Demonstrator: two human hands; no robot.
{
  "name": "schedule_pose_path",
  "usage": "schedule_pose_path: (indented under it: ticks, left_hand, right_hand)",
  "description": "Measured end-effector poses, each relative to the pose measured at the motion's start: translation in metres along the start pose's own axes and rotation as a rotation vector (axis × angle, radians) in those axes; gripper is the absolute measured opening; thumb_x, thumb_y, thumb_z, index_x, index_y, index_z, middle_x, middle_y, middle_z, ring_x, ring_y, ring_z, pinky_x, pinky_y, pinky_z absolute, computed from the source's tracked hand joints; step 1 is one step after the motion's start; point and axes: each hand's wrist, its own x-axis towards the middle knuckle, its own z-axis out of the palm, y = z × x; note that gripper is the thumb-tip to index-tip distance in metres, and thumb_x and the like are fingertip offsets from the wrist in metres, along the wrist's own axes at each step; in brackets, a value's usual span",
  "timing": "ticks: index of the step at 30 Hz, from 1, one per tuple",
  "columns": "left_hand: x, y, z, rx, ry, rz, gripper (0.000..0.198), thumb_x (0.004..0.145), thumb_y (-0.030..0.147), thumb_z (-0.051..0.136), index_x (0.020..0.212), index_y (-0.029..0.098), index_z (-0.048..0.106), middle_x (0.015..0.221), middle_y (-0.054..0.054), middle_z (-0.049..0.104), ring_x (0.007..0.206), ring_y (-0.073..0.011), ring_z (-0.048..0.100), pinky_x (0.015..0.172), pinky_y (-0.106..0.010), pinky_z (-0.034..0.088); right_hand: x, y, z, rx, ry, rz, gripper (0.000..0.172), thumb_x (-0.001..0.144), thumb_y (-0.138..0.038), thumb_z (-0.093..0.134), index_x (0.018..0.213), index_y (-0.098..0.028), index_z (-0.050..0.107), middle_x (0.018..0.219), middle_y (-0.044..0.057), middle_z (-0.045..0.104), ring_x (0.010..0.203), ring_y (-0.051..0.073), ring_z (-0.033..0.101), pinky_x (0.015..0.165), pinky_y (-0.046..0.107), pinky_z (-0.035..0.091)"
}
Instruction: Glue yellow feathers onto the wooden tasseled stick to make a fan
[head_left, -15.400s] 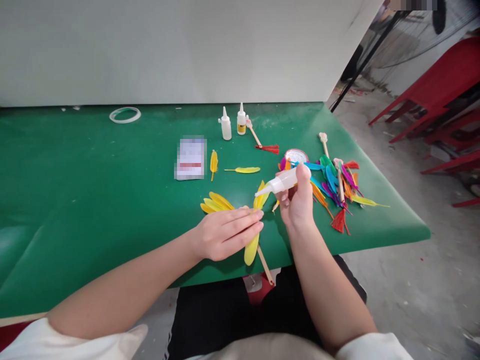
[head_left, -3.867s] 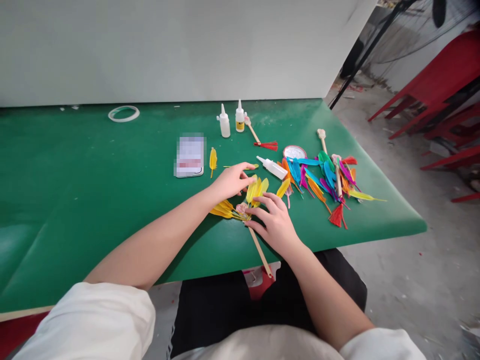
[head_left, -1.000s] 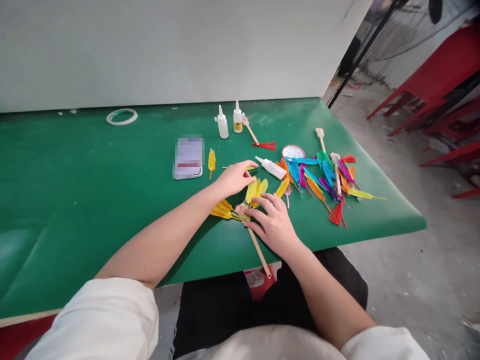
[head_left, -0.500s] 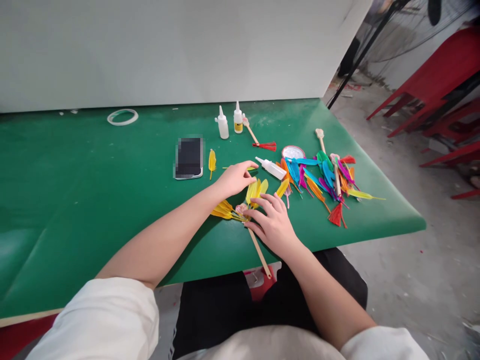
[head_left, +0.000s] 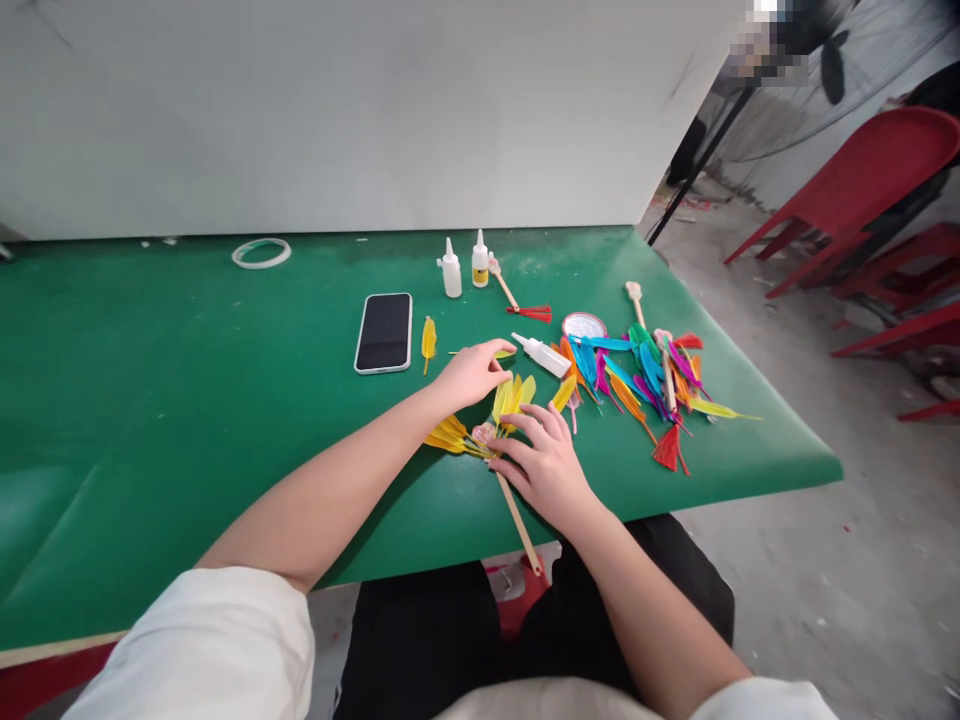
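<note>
A wooden stick [head_left: 519, 525] with a pinkish ornament [head_left: 484, 434] at its top lies aslant at the table's front edge, its lower end jutting past it. Yellow feathers [head_left: 448, 435] fan out left of the ornament, and more yellow feathers [head_left: 512, 396] spread above it. My right hand [head_left: 551, 462] rests over these from the right, thumb and forefinger closed on the quill of a yellow feather beside the ornament. Just above the feather tips, my left hand [head_left: 472, 373] has thumb and forefinger apart. Its other fingers are hidden.
Two upright glue bottles [head_left: 451, 274] stand behind, and another bottle [head_left: 546, 357] lies down. A phone [head_left: 383, 333] and a loose yellow feather [head_left: 428, 340] are left. Coloured feathers [head_left: 626, 390] and tasselled sticks [head_left: 667, 375] heap at right. A tape ring [head_left: 261, 262] lies far left.
The view has tilted up slightly, so the table things appear lower. Both hands keep nearly the same place over the yellow feathers.
</note>
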Motion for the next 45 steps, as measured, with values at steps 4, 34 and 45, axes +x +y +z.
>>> schedule_pose_path:
  ticks: [4, 34, 45]
  left_hand:
    - [0.003, -0.005, -0.015, 0.019, 0.082, -0.002, 0.035, 0.079, 0.023, 0.055, 0.114, 0.023, 0.052, 0.078, 0.001, 0.065, 0.072, -0.0142, 0.060, 0.067, -0.024, 0.044]
    - [0.007, -0.026, -0.026, 0.657, 0.008, 0.081, 0.030, 0.084, 0.019, 0.045, 0.112, 0.017, 0.055, 0.099, -0.010, 0.061, 0.092, -0.0220, 0.058, 0.076, -0.030, 0.044]
    - [0.001, -0.023, -0.040, 0.643, 0.015, 0.019, 0.034, 0.079, 0.032, 0.057, 0.109, 0.017, 0.054, 0.097, -0.008, 0.061, 0.086, -0.0213, 0.059, 0.069, -0.027, 0.045]
  right_hand:
    - [0.000, -0.003, -0.006, 0.051, 0.053, -0.019, 0.020, 0.082, -0.033, 0.054, 0.097, -0.027, 0.066, 0.113, 0.004, 0.059, 0.114, 0.024, 0.044, 0.103, 0.049, 0.027]
    - [0.075, 0.076, -0.044, 0.646, 0.257, 0.265, 0.034, 0.068, -0.028, 0.065, 0.101, -0.022, 0.059, 0.103, 0.003, 0.061, 0.094, 0.018, 0.055, 0.082, 0.035, 0.044]
    - [0.074, 0.076, -0.040, 1.040, 0.347, 0.318, 0.034, 0.068, -0.030, 0.065, 0.100, -0.024, 0.056, 0.100, 0.002, 0.063, 0.092, 0.017, 0.059, 0.084, 0.036, 0.047]
